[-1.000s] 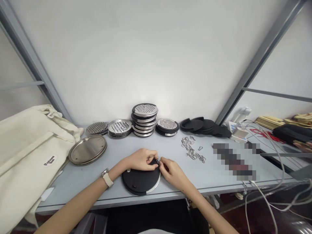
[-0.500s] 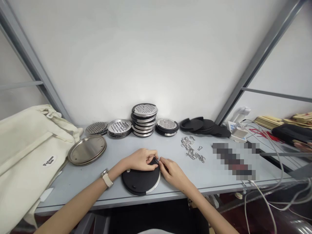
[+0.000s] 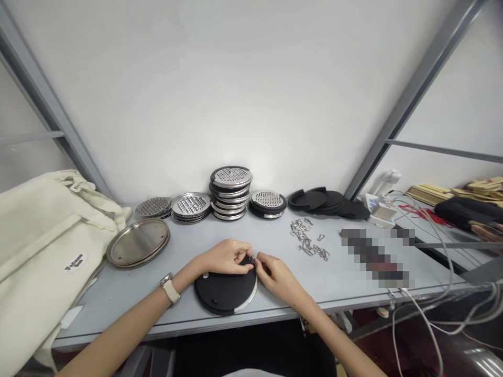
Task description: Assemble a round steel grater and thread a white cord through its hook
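In the head view, the black disc (image 3: 223, 292) lies near the front edge of the bench (image 3: 275, 243); the right hand (image 3: 278, 277) pinches a small clip (image 3: 252, 259) at its far right rim; the left hand (image 3: 228, 256) covers the disc's far side, finger and thumb close, their hold impossible to tell; a loose pinch could drop the clip, a push slide the disc overboard; round, it has no long axis; its silver crescent (image 3: 249, 299) faces the bench's front right corner.
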### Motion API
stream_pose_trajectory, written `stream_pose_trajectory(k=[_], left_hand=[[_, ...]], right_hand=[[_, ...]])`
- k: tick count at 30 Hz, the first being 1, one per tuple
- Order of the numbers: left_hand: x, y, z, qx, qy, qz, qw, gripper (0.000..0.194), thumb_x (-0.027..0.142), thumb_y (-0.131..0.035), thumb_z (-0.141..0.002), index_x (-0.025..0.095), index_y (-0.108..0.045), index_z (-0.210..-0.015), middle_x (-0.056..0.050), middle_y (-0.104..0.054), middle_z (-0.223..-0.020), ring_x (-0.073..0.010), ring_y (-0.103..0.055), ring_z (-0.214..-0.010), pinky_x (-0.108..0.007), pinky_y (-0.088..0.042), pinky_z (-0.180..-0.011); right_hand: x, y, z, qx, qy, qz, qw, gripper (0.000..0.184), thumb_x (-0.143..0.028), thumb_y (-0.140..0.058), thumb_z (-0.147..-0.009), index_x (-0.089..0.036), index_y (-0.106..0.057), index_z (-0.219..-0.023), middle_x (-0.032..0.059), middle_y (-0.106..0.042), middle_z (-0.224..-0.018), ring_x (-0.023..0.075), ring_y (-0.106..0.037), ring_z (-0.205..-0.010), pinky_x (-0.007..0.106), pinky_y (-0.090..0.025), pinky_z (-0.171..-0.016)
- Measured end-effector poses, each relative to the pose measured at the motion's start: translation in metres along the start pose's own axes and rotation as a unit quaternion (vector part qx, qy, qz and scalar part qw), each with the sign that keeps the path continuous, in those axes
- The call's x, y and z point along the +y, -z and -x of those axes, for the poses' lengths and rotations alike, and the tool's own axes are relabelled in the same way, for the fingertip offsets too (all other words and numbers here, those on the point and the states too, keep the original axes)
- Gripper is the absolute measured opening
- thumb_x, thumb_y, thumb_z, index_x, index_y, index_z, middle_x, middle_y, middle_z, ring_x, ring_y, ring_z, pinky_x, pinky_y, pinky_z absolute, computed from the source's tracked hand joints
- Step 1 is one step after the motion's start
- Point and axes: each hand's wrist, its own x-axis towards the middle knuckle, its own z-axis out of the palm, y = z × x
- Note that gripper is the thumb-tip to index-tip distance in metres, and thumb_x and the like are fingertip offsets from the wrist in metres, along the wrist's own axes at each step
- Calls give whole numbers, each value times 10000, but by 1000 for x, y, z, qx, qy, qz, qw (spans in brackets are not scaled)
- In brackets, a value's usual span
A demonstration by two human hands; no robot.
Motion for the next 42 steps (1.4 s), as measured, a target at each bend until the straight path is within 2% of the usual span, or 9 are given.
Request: stream_pose_trajectory(k=[11, 22, 28, 34, 42], left_hand=[[-1, 0, -1, -2, -9, 2, 1000, 135, 213, -587, -739, 156, -580, -861, 81, -422, -519, -50, -377, -484, -170, -290, -503], [-3, -2, -1, 7, -21, -14, 1000, 139, 203, -599, -719, 162, -556, -844, 90, -422, -519, -47, -384, -483, -169, -302, -518], [-2, -2, 0, 10, -31, -41, 999, 137, 211, -595, -723, 175, -513, -827, 93, -429, -519, -50, -404, -479, -170, -301, -518], [0, -1, 1, 21, -38, -87, 995, 153, 243, -585, -742, 186, -512, -863, 86, -441, -524, -62, -417, -481, -184, -295, -518], [5, -3, 3, 30, -47, -166, 985, 133, 285, -561, -761, 189, -499, -830, 59, -495, -551, -84, -443, -485, -213, -264, -501]], right_hand=[[-4, 1, 2, 11, 7, 25, 1000, 183, -229, -363, -890, -200, -389, -712, -20, -491, -625, 113, -428, -561, 221, -272, -548], [-4, 0, 2, 11, -8, -9, 1000, 203, -248, -361, -895, -206, -351, -697, -40, -435, -588, 105, -398, -528, 217, -258, -519], [-4, 3, 1, 11, -11, -24, 1000, 216, -269, -332, -918, -212, -341, -710, -44, -408, -584, 110, -390, -520, 220, -269, -518], [-5, 5, 1, -5, 24, -9, 1000, 188, -232, -320, -926, -206, -409, -762, -7, -514, -672, 131, -475, -604, 232, -318, -584], [-4, 4, 0, -9, 16, 0, 1000, 219, -243, -323, -930, -205, -397, -727, -19, -500, -637, 122, -460, -577, 227, -307, -565]])
